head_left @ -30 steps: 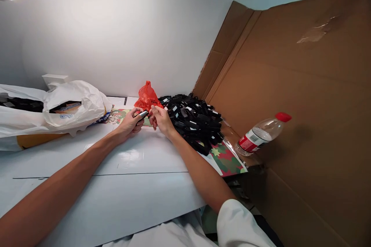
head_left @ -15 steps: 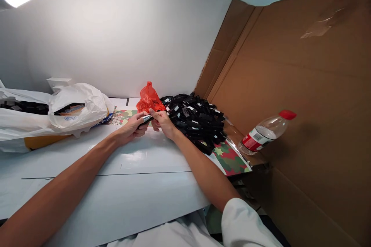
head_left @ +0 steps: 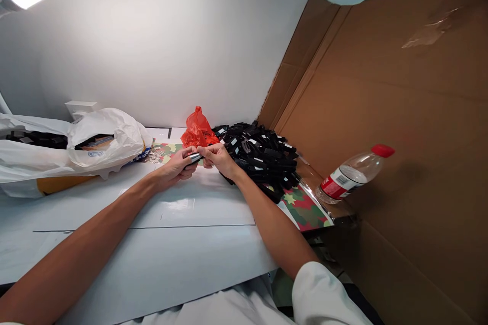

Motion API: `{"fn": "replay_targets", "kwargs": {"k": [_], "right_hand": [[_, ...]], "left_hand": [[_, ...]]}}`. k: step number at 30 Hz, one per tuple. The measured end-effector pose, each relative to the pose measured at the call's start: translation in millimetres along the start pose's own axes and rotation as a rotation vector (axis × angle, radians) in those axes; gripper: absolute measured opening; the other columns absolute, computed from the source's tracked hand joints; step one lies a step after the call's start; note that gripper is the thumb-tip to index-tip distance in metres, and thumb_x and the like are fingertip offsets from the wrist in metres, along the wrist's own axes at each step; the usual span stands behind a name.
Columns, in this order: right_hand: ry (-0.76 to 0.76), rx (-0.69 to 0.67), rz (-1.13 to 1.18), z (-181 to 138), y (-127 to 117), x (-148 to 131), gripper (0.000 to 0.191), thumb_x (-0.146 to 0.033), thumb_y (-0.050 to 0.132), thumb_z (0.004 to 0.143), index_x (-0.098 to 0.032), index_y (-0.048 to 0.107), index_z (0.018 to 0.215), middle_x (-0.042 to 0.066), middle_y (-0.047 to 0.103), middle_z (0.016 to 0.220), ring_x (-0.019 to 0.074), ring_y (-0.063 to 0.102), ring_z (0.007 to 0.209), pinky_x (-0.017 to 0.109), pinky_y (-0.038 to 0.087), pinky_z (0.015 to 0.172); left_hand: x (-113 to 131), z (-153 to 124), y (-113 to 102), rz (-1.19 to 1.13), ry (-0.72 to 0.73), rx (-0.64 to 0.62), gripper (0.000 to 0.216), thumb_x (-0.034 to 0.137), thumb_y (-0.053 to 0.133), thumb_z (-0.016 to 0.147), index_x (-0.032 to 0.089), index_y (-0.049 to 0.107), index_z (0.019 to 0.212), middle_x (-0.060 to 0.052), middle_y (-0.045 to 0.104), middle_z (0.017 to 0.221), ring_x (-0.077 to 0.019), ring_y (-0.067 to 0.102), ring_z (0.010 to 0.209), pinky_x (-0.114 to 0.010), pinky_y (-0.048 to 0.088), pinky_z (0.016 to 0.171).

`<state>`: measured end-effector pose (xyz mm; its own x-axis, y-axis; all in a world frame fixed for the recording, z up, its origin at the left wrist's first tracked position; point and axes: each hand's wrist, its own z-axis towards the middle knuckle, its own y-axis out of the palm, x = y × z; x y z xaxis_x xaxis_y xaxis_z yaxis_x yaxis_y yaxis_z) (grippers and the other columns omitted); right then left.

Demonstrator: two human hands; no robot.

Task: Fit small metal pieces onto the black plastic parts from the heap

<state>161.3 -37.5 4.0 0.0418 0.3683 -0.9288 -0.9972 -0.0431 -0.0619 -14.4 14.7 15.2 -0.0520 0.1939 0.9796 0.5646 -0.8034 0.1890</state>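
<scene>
My left hand [head_left: 176,167] is closed around a small dark part with a shiny metal end [head_left: 195,157], held just above the white table [head_left: 160,244]. My right hand [head_left: 220,158] meets it from the right, its fingertips pinching at that metal end. Both hands hover in front of a big heap of small black parts [head_left: 263,155] that lies on a camouflage-patterned sheet [head_left: 305,208]. A crumpled orange plastic bag [head_left: 198,131] sits right behind my hands.
A white plastic bag [head_left: 95,144] holding more black parts lies at the left. A plastic water bottle [head_left: 353,172] with a red cap leans at the right against a tall cardboard wall [head_left: 400,111]. Small loose bits [head_left: 152,154] lie near the white bag.
My hands have stayed together at the same spot; my right fingers have shifted slightly on the part's metal end. The camera view has drifted a little.
</scene>
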Motion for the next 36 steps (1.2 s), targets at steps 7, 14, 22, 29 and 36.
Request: {"fn": "replay_targets", "kwargs": {"k": [7, 14, 22, 29, 36], "right_hand": [[-0.069, -0.074, -0.403, -8, -13, -10, 0.071, -0.083, 0.051, 0.091, -0.023, 0.03, 0.059, -0.003, 0.027, 0.059, 0.0113, 0.024, 0.058, 0.03, 0.018, 0.055], [-0.069, -0.072, -0.536, -10, -16, -9, 0.065, -0.074, 0.043, 0.099, -0.022, 0.034, 0.059, -0.003, 0.031, 0.058, 0.0124, 0.028, 0.057, 0.03, 0.022, 0.057], [-0.017, 0.06, -0.492, -8, -15, 1, 0.075, -0.081, 0.031, 0.099, -0.021, 0.05, 0.058, 0.0, 0.045, 0.057, 0.0143, 0.042, 0.057, 0.03, 0.031, 0.059], [-0.085, 0.272, -0.533, -6, -18, 3, 0.057, -0.068, 0.046, 0.101, -0.021, 0.057, 0.07, -0.002, 0.049, 0.059, 0.0153, 0.045, 0.059, 0.028, 0.032, 0.057], [-0.111, 0.361, -0.39, -10, -20, -6, 0.045, -0.064, 0.063, 0.092, -0.02, 0.063, 0.079, -0.004, 0.049, 0.057, 0.0129, 0.044, 0.052, 0.027, 0.035, 0.052]], "left_hand": [[-3, 1, -1, 0.031, -0.023, 0.041, 0.046, 0.029, 0.084, 0.076, 0.025, 0.039, 0.086, 0.013, 0.029, 0.057, -0.003, 0.022, 0.042, -0.017, 0.013, 0.042], [-7, 3, 0, 0.062, -0.012, 0.112, 0.049, 0.03, 0.083, 0.079, 0.026, 0.035, 0.084, 0.012, 0.033, 0.058, -0.0032, 0.026, 0.042, -0.017, 0.014, 0.042], [-8, 7, -3, 0.022, -0.03, 0.14, 0.045, 0.037, 0.084, 0.079, 0.025, 0.041, 0.086, 0.011, 0.037, 0.058, -0.0025, 0.025, 0.039, -0.017, 0.01, 0.04], [-11, 9, -2, 0.01, -0.006, 0.209, 0.038, 0.033, 0.084, 0.073, 0.024, 0.051, 0.09, 0.01, 0.044, 0.059, -0.003, 0.028, 0.038, -0.017, 0.012, 0.039], [-24, 7, -3, 0.058, 0.05, 0.233, 0.025, 0.02, 0.072, 0.069, 0.021, 0.058, 0.089, 0.011, 0.037, 0.051, -0.0051, 0.026, 0.039, -0.02, 0.015, 0.04]]}}
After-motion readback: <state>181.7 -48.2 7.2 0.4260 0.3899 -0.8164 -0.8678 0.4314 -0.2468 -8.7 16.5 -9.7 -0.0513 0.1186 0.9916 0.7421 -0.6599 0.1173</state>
